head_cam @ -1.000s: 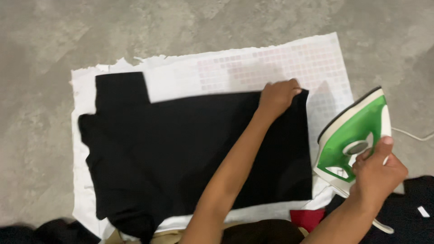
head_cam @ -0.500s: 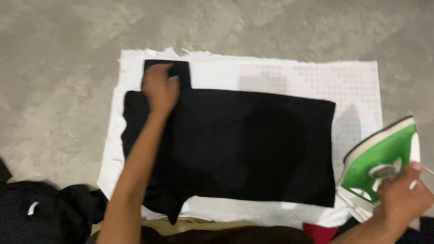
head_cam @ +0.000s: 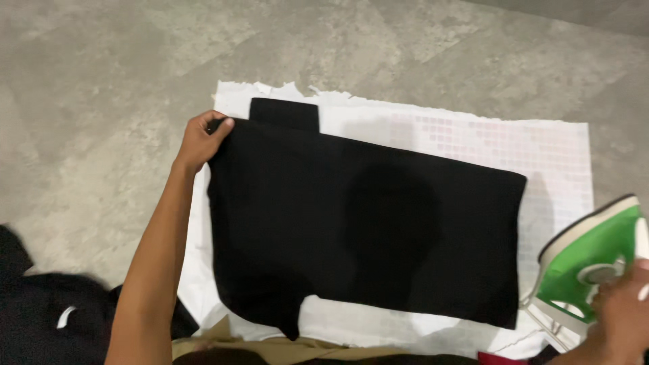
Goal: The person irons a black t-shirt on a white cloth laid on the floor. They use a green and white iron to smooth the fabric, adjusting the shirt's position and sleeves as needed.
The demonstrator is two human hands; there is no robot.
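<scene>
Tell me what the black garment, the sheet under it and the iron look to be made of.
Black garment: soft matte fabric, lying limp and folded. White sheet: thin cloth, probably, with ragged edges. Iron: glossy green and white plastic shell, likely; its soleplate is hidden.

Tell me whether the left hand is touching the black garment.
Touching. The head view shows the left hand with its fingers curled over the top left corner of the black garment, which lies on the white cloth.
</scene>
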